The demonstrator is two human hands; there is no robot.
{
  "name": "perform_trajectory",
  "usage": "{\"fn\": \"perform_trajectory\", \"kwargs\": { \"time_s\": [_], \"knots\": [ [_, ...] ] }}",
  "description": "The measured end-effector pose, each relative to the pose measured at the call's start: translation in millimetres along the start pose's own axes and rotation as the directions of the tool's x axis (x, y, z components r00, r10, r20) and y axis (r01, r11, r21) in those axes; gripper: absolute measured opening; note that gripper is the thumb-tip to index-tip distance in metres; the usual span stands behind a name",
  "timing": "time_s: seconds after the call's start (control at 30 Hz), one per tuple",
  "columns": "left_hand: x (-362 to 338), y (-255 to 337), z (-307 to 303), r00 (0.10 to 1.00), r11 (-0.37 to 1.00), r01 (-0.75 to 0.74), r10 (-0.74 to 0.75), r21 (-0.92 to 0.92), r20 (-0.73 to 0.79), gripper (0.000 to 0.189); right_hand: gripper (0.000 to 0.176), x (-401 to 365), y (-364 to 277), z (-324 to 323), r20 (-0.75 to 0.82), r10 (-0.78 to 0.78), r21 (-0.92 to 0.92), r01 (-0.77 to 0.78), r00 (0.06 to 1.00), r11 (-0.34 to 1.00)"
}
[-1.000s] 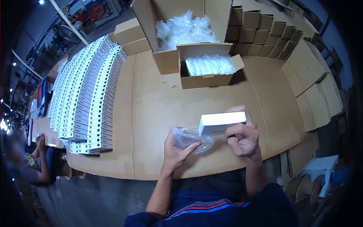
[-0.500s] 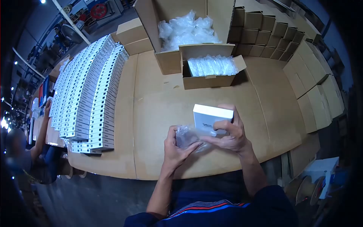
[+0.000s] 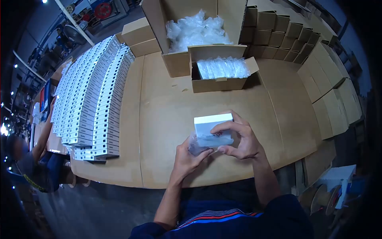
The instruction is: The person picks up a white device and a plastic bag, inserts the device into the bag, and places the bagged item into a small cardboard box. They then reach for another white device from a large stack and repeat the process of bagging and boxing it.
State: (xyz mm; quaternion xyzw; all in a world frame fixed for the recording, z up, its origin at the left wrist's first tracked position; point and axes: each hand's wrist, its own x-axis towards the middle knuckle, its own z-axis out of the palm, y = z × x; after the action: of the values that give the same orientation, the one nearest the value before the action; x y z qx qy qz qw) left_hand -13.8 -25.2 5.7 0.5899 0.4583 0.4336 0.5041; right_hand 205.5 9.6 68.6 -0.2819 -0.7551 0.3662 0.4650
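Observation:
Over the near middle of the table, my right hand (image 3: 240, 139) grips a small white box (image 3: 207, 122) by its right side, fingers across its front. The lower part of the box sits inside a clear plastic bag (image 3: 193, 145). My left hand (image 3: 188, 158) is closed on the bag at its lower left, thumb pointing toward the box. An open brown carton (image 3: 219, 86) behind my hands holds a row of white boxes in clear bags (image 3: 223, 69). Behind it, a larger open carton (image 3: 177, 65) holds a heap of loose clear bags (image 3: 197, 32).
Long stacks of white boxes (image 3: 85, 103) line the table's left side. Brown cartons (image 3: 274, 36) are piled at the back right, with larger ones (image 3: 332, 91) at the right edge. A co-worker (image 3: 34, 159) is at the far left. A spool (image 3: 324, 199) stands lower right.
The white box has moved left and down, and its lower part has entered the plastic bag. My right hand has followed it; my left hand stays nearly in place.

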Motion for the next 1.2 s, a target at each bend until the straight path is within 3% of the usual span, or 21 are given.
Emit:
{"fn": "perform_trajectory", "kwargs": {
  "time_s": [0.23, 0.33, 0.37, 0.47, 0.53, 0.6, 0.63, 0.73, 0.87, 0.9, 1.03, 1.1, 1.2],
  "knots": [
    [0, 0, -10, 0.997, 0.997, 0.051, -0.047, -0.064, 0.060, 0.057, 0.045, -6, 10, 20, -0.013, 0.201, 0.295, -0.188, 0.980, 0.937],
    [-4, -4, -15, 0.992, 0.958, 0.107, -0.083, -0.264, 0.099, 0.061, 0.039, -8, 16, 27, -0.074, 0.252, 0.347, -0.212, 0.965, 0.913],
    [-7, -18, -18, 0.986, 0.914, 0.119, -0.064, -0.387, 0.151, 0.054, 0.035, -9, 17, 26, -0.064, 0.225, 0.249, -0.203, 0.972, 0.947],
    [-9, -25, -14, 0.967, 0.751, 0.253, -0.211, -0.610, 0.141, 0.047, 0.037, -9, 19, 25, -0.006, 0.267, 0.277, -0.255, 0.964, 0.926],
    [-12, -21, -10, 0.960, 0.793, 0.267, -0.266, -0.548, 0.082, 0.046, 0.042, -11, 22, 23, 0.102, 0.286, 0.296, -0.303, 0.953, 0.906],
    [-10, -27, -4, 0.964, 0.712, 0.227, -0.261, -0.664, 0.050, 0.044, 0.045, -9, 20, 24, 0.135, 0.291, 0.334, -0.320, 0.947, 0.887],
    [-9, -32, -2, 0.965, 0.710, 0.202, -0.261, -0.674, 0.015, 0.046, 0.048, -12, 23, 26, 0.095, 0.327, 0.473, -0.332, 0.940, 0.816],
    [-9, -39, 0, 0.965, 0.712, 0.133, -0.252, -0.690, -0.074, 0.049, 0.052, -24, 30, 33, -0.114, 0.371, 0.449, -0.286, 0.921, 0.847],
    [-6, -35, -1, 0.974, 0.738, 0.093, -0.205, -0.668, -0.091, 0.049, 0.034, -36, 38, 58, -0.271, 0.400, 0.506, -0.224, 0.876, 0.833],
    [-6, -37, 0, 0.976, 0.753, 0.084, -0.195, -0.653, -0.100, 0.048, 0.021, -35, 35, 64, -0.332, 0.460, 0.566, -0.216, 0.823, 0.796],
    [-4, -47, -6, 0.984, 0.732, 0.074, -0.165, -0.678, -0.071, 0.053, 0.013, -37, 39, 65, -0.335, 0.466, 0.574, -0.215, 0.819, 0.790],
    [-1, -36, -8, 0.995, 0.828, 0.019, -0.072, -0.560, -0.072, 0.057, 0.011, -38, 42, 61, -0.338, 0.387, 0.555, -0.150, 0.858, 0.818],
    [3, -26, -12, 1.000, 0.880, 0.005, -0.012, -0.474, -0.011, 0.063, 0.011, -38, 44, 57, -0.292, 0.345, 0.670, -0.067, 0.892, 0.739]
  ]
}}
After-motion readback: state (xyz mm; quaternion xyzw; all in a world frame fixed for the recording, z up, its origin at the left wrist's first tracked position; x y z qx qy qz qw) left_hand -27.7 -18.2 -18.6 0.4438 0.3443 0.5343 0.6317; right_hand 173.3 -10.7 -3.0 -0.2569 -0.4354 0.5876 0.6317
